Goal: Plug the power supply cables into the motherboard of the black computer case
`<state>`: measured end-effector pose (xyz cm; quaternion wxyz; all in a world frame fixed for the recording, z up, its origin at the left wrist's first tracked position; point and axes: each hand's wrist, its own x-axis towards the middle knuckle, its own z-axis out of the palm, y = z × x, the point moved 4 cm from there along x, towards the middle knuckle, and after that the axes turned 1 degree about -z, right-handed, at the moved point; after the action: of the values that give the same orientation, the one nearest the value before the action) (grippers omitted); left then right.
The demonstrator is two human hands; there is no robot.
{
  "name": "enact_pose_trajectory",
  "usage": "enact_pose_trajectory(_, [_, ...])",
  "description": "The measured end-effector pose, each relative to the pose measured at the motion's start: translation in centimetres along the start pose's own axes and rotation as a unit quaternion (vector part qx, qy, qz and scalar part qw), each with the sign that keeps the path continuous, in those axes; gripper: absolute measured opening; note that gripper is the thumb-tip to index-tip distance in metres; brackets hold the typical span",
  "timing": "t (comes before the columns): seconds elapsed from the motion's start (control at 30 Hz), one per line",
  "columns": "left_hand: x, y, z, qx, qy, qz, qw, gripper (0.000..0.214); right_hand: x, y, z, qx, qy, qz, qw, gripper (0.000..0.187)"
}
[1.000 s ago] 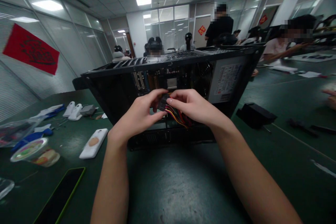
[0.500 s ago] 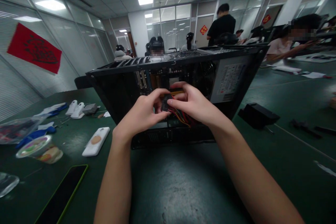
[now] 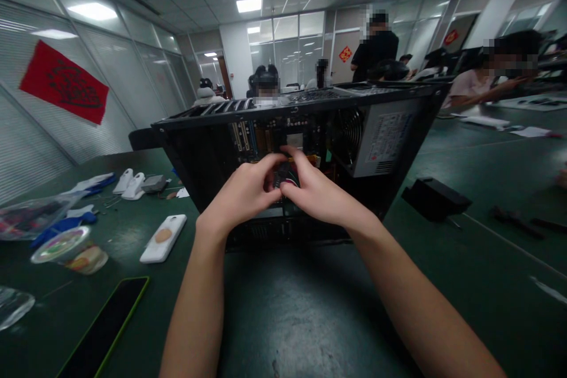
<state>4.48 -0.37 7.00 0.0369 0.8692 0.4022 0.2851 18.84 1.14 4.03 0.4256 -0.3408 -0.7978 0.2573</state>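
Note:
A black computer case (image 3: 305, 239) stands on the green table, its open side facing me. Inside it are a motherboard (image 3: 295, 142), a round fan (image 3: 348, 130) and a labelled power supply (image 3: 383, 136). My left hand (image 3: 248, 186) is closed on a dark cable connector (image 3: 280, 176) in front of the board, pinching it between thumb and fingers. My right hand (image 3: 316, 189) curls around the other side of the same connector, thumb and fingers closed about it. Thin coloured wires run from the connector and are mostly hidden behind my right hand.
At the left lie a white phone (image 3: 163, 238), a black phone with a green edge (image 3: 106, 328), a lidded plastic cup (image 3: 71, 251) and blue-and-white gloves (image 3: 62, 230). A black box-shaped part (image 3: 436, 198) sits right of the case. Several people work further back.
Both hands stay at the connector. My right hand has shifted around it, its fingers now reaching further over, and the wire bundle that hung below is largely out of sight. The view has tilted slightly.

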Motion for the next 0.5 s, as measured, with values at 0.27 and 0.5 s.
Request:
enact_pose_trajectory(0.27, [-0.24,0.25,-0.44,0.011,0.008,-0.002,1.0,0.047,0.41,0.03,0.24,0.042,0.004,0.004,0.999,0.069])
enact_pose_trajectory(0.5, [-0.17,0.49,-0.43,0.031,0.02,-0.002,0.999,0.053,0.79,0.57,0.19,0.092,0.016,0.004,0.996,0.066])
